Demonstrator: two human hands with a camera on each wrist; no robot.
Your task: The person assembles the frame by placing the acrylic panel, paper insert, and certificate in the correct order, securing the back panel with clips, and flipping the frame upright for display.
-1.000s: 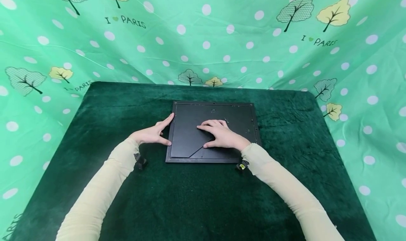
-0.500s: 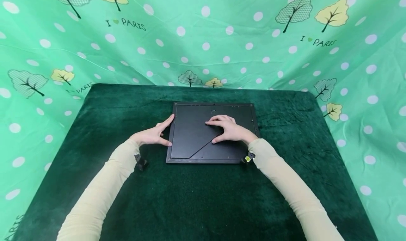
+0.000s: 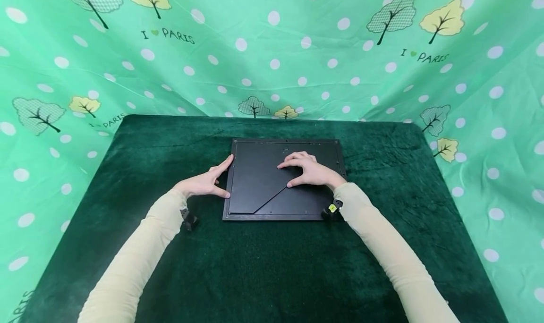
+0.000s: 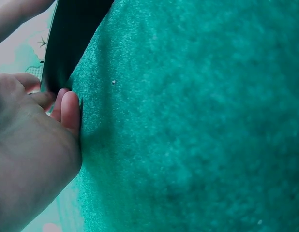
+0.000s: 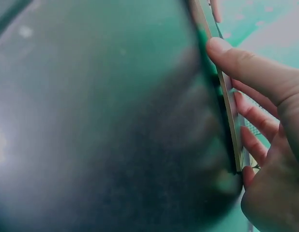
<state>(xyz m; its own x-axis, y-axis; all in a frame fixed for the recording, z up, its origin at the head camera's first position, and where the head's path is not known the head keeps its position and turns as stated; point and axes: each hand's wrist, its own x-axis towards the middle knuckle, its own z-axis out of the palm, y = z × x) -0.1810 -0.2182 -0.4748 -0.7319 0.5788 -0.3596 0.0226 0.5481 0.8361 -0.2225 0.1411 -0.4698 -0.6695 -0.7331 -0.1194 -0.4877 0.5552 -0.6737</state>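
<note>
A black picture frame point(image 3: 248, 181) lies with its back up on the dark green cloth. On that back is a thin panel point(image 5: 231, 113) with a slanted edge, running from the near left up toward my right hand point(image 3: 313, 173). That hand's thumb touches the slanted edge, and its other fingers rest spread over the panel's face. My left hand point(image 3: 203, 181) braces the frame's left side, thumb and forefinger stretched apart along it. In the left wrist view, the smaller fingers of the left hand point(image 4: 33, 140) lie low beside the frame's edge.
The green velvety cloth point(image 3: 255, 271) covers the table around the frame. Behind and at both sides hangs a light green curtain point(image 3: 276, 39) with white dots and printed trees. A small black camera sits on each wrist.
My right hand has slid right and slightly away from me along the slanted edge, baring more of it. My left hand stays at the frame's left side.
</note>
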